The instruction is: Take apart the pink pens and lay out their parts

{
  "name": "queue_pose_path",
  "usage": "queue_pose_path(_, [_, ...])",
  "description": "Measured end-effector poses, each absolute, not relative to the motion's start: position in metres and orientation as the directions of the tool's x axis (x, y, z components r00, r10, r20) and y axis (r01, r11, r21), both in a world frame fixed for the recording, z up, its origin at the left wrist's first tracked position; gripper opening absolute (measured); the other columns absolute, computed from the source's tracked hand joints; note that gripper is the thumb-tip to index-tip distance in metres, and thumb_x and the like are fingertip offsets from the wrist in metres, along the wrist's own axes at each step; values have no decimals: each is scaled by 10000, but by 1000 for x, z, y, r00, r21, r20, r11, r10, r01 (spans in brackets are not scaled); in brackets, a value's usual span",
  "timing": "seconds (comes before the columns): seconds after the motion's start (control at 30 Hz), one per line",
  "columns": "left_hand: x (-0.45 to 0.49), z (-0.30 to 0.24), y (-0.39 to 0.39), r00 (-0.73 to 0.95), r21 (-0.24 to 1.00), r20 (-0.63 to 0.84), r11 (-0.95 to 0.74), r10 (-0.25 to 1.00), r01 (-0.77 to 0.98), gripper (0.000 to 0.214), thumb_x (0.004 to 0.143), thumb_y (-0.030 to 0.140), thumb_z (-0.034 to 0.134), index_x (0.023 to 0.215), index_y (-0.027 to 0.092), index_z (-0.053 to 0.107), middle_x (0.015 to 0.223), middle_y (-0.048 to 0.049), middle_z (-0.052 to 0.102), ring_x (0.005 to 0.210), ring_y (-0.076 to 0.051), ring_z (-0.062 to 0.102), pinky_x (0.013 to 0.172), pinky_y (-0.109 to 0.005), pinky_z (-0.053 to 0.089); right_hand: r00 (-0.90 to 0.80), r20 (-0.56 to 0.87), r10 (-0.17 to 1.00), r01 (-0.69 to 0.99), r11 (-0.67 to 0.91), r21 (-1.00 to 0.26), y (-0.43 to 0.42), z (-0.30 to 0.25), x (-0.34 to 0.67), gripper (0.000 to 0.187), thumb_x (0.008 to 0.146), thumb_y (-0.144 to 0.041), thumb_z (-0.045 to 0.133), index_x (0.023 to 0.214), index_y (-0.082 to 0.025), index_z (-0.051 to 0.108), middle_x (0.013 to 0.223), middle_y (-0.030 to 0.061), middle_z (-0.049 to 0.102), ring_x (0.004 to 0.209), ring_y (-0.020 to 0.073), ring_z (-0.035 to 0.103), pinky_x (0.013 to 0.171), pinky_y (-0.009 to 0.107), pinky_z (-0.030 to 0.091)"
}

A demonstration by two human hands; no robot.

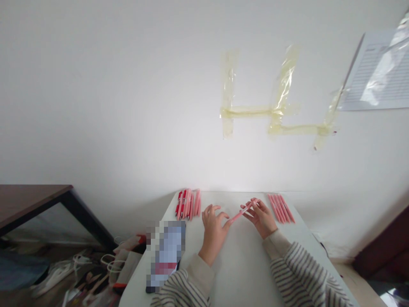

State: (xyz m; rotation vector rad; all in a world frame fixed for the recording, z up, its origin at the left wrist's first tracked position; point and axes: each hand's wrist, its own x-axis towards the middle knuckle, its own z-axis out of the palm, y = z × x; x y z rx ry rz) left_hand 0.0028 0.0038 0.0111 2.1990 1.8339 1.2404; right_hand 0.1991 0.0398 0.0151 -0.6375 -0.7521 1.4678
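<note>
Head view: nearest to me were my striped sleeves, both forearms reaching in over the white table. Beside my left sleeve, along the table's left edge, lay a dark-edged device, its face blurred out. Farther in, my right hand grasped a pink pen near its upper end, holding it aslant above the middle of the table. My left hand had its fingers spread and loose, only the thumb meeting the pen's lower end. Beyond, near the table's far edge, red and pink pens lay in a bunch on the left, and a neat row of pink pens on the right. Behind rose the white wall, crossed by yellowish tape.
</note>
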Motion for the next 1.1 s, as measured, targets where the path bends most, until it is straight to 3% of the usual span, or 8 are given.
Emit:
queue_pose_path(0.13, [4,9,3,58,503,456,-311,888,806,158,823,303,720,976,261,729,1253,-69,651,1386,-316,424,1175,-655,293,1,1,1000,-710,1,-704,44,10,204,410,737,-459,852,1006,-295,590,805,-52,650,860,216,725,846,489,602])
queue_pose_path(0.23, [4,9,1,106,493,363,-287,926,821,254,838,248,687,1091,276,702,1350,-62,633,1437,-309,409,1198,-689,233,10,-43,999,-744,-21,-668,48,6,208,404,760,-498,821,1022,-322,569,769,-58,632,752,181,687,743,433,604])
queue_pose_path(0.43, [3,13,-2,204,473,238,-297,950,829,334,887,248,617,1216,282,665,1456,-76,581,1437,-275,439,1226,-646,228,-47,-10,999,-765,-42,-643,55,2,213,404,746,-495,816,1007,-340,549,679,-84,519,534,106,482,495,253,408])
queue_pose_path(0.7, [1,14,-3,215,447,235,-302,948,842,346,893,263,601,1236,284,649,1454,-80,576,1422,-276,448,1222,-634,240,-120,-7,993,-770,-97,-631,53,12,216,413,825,-678,632,866,-269,594,640,-51,451,547,133,422,555,307,409])
queue_pose_path(1.1, [0,13,-3,225,431,248,-315,942,846,339,894,269,599,1229,290,644,1443,-80,575,1405,-272,460,1215,-626,257,-186,82,979,-700,-74,-711,45,23,219,467,869,-661,526,657,-251,452,618,-45,359,572,154,385,609,351,425])
